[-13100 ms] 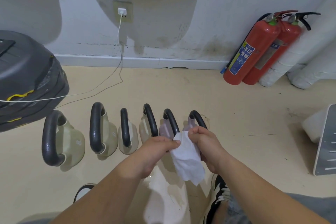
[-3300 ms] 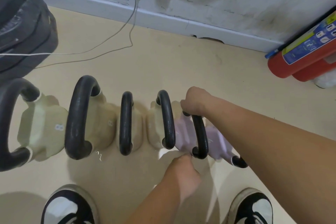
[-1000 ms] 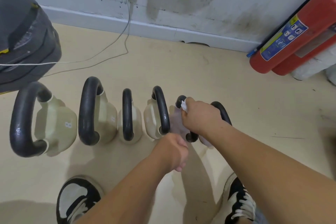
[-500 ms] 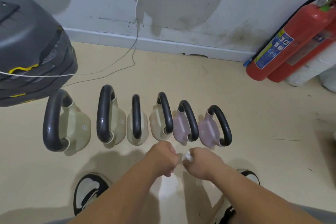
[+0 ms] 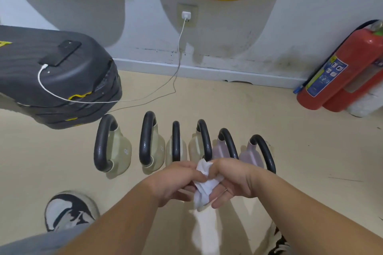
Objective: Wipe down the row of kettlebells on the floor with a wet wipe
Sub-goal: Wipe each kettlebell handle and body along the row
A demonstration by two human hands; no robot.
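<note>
Both hands, left (image 5: pixel 176 182) and right (image 5: pixel 232 182), pinch the crumpled wipe (image 5: pixel 204 186) above the kettlebells (image 5: pixel 182 147); pulling too hard may tear it.

A row of six kettlebells (image 5: pixel 176 141) stands upright on the floor, running from 9 o'clock to 3 o'clock, bodies close together and black loop handles turned nearly edge-on. The four pale olive kettlebells (image 5: pixel 122 151) fill the 9 o'clock side, the end one the largest and marked with an 8. The two lilac kettlebells (image 5: pixel 250 153) close the 3 o'clock end. At 6 o'clock from the row, the white wet wipe (image 5: pixel 204 184) is crumpled, pinched between the left hand (image 5: pixel 176 180) and the right hand (image 5: pixel 234 180), its lower end hanging.
</note>
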